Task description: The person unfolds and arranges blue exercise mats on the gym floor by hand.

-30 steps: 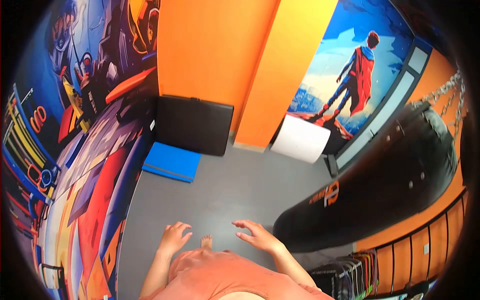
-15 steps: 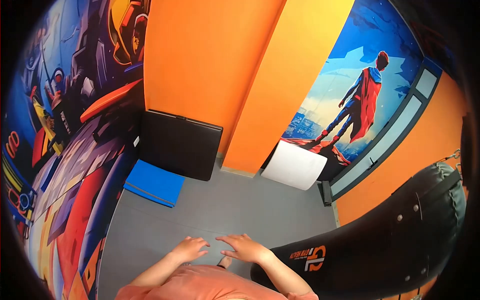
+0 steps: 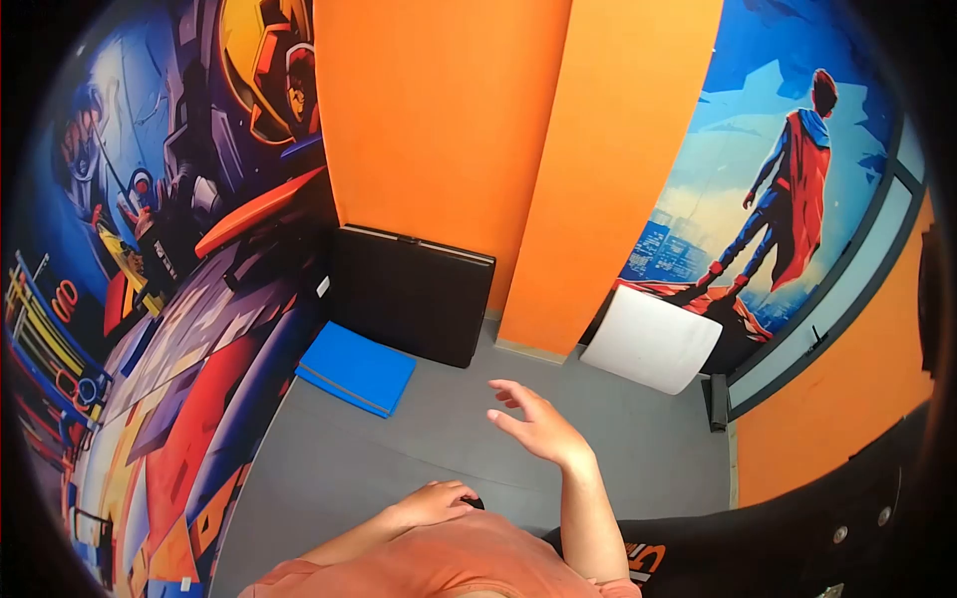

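My right hand (image 3: 543,427) is raised in front of my body over the grey floor. Its fingers are loosely bent with thumb and fingertips apart, and nothing is in it. Low at my waist, my left hand (image 3: 436,503) lies against the front of my salmon-coloured shirt (image 3: 449,553), fingers extended and slightly bent. I see no object held in it. Just beside its fingertips a small dark shape (image 3: 477,503) shows past the shirt's edge; what it is I cannot make out.
A black punching bag (image 3: 778,528) lies along the lower right. A blue folded mat (image 3: 359,367) is on the floor before a black folded panel (image 3: 409,297) leaning on the orange wall. A white board (image 3: 653,339) stands beside a dark roll (image 3: 716,402). A mural (image 3: 189,319) covers the left wall.
My right hand has risen away from my body, while my left hand has drawn in against the shirt. The view has shifted, moving the room's contents rightward and the punching bag partly out of frame.
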